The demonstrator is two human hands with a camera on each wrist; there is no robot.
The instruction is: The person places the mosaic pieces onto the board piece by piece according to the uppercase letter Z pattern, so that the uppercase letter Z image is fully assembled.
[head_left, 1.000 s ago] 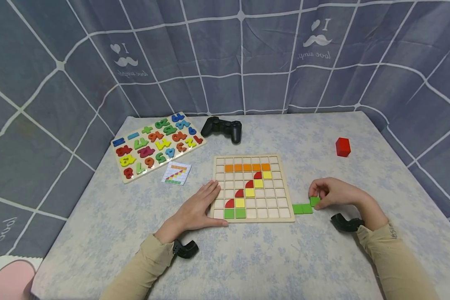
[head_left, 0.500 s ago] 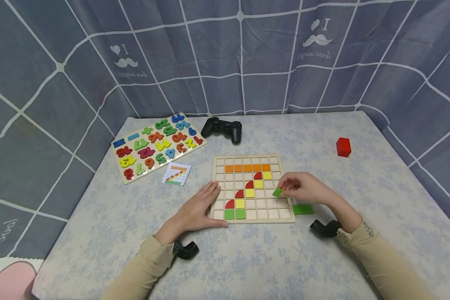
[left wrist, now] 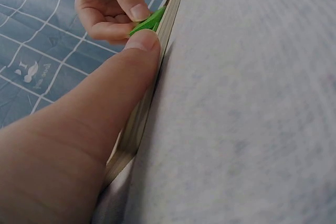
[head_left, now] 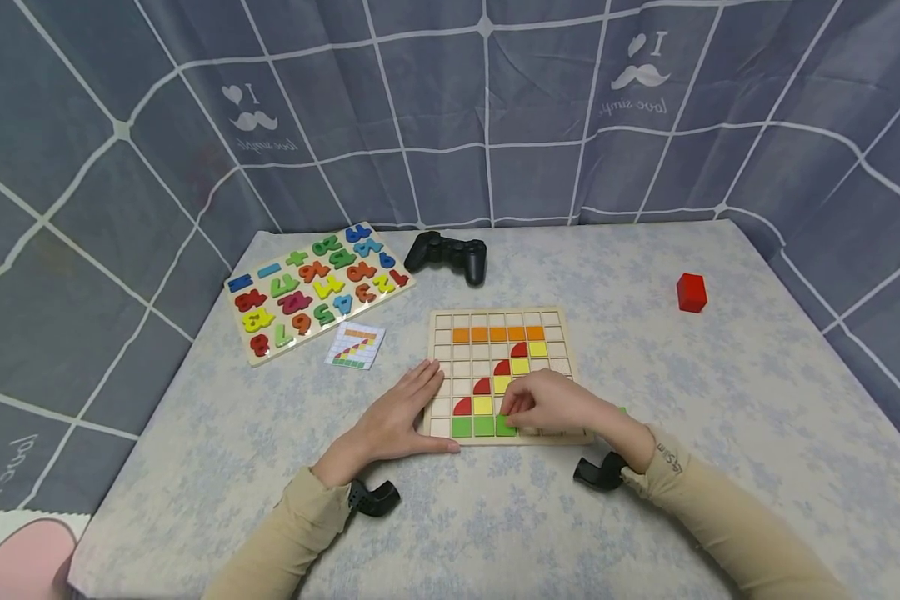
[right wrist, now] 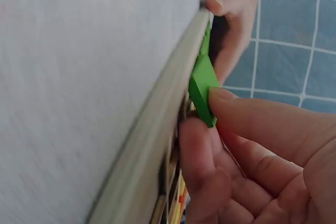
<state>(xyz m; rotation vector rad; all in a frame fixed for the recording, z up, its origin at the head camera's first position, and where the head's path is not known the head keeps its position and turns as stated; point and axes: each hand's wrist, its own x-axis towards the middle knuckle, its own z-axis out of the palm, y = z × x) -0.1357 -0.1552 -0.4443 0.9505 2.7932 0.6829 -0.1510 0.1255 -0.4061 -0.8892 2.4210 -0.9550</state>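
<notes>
A wooden grid board [head_left: 440, 315] lies on the table, bearing orange, red, yellow and green pieces. My right hand [head_left: 547, 402] is over its lower part and pinches a green square tile [right wrist: 203, 85] between thumb and fingers. In the right wrist view that tile is tilted, one edge down at the board. Two green tiles [head_left: 472, 427] lie flat in the bottom row, just left of it. My left hand [head_left: 390, 421] rests with straight fingers at the board's left side, its thumb [left wrist: 142, 40] along the near edge. Behind my right forearm a bit of green [head_left: 622, 410] shows.
A pattern card [head_left: 355, 346] lies left of the board. Beyond it is a number puzzle board [head_left: 276, 292] with colourful pieces. A black game controller [head_left: 447, 256] sits at the back, and a red block [head_left: 692, 293] stands at the right.
My right hand has brought the green tile leftward from the table at the board's right, across the board to its bottom row. The left hand has stayed in place.
</notes>
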